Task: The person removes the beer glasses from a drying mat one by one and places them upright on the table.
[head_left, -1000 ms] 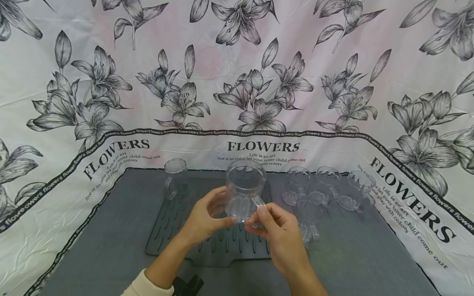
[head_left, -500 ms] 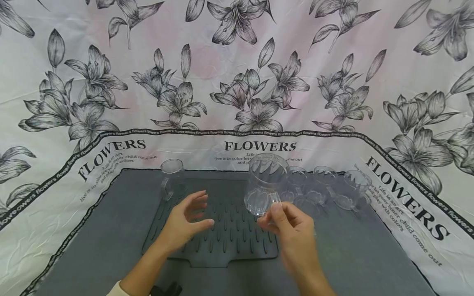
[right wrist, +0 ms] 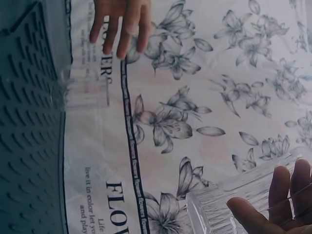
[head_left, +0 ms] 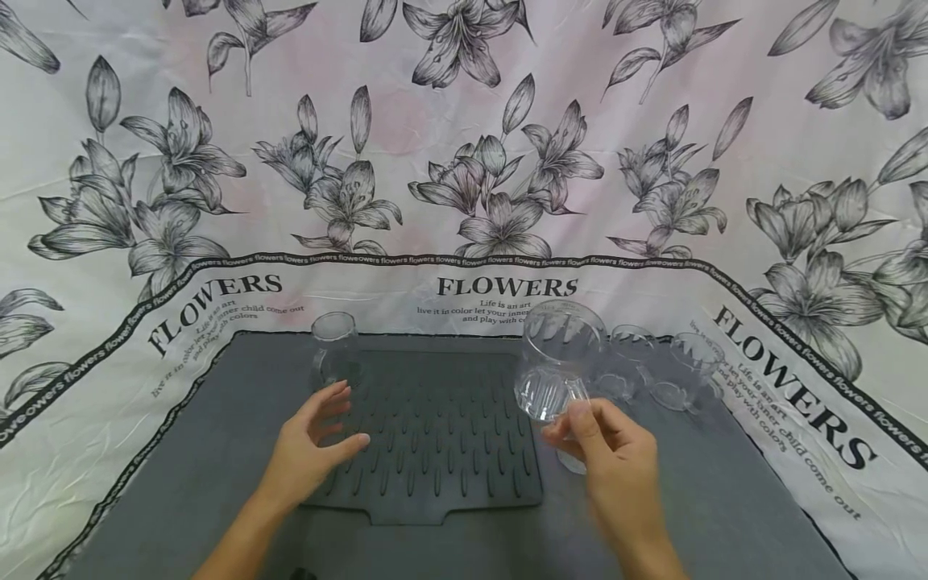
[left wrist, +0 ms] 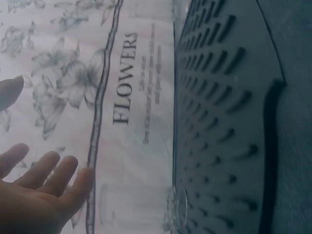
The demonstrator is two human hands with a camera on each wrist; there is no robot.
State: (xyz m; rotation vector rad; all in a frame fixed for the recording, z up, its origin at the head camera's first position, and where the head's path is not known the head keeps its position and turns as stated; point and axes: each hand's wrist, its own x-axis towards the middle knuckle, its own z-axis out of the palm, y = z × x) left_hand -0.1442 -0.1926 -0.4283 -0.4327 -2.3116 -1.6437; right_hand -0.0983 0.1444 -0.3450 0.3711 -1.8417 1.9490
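Note:
My right hand [head_left: 616,459] pinches the handle of a clear glass mug [head_left: 558,354] and holds it raised, rim up, over the mat's right edge. In the right wrist view the ribbed wall of that mug [right wrist: 219,209] shows beside the curled fingers. My left hand [head_left: 308,435] is held above the left part of the dark ridged mat [head_left: 435,459], with nothing in it. Its fingers [left wrist: 68,170] are spread and relaxed in the left wrist view. Just beyond it, another clear mug [head_left: 335,346] stands at the mat's far left corner.
Several more clear mugs [head_left: 692,370] stand at the back right of the grey table [head_left: 710,499]. One glass piece [head_left: 571,461] is mostly hidden behind the right hand and the raised mug. A flower-printed cloth [head_left: 406,201] hangs behind and along both sides.
My left hand has let go of the mug and drawn away to the left. The right hand has carried the mug rightward from above the mat's middle, toward the other mugs.

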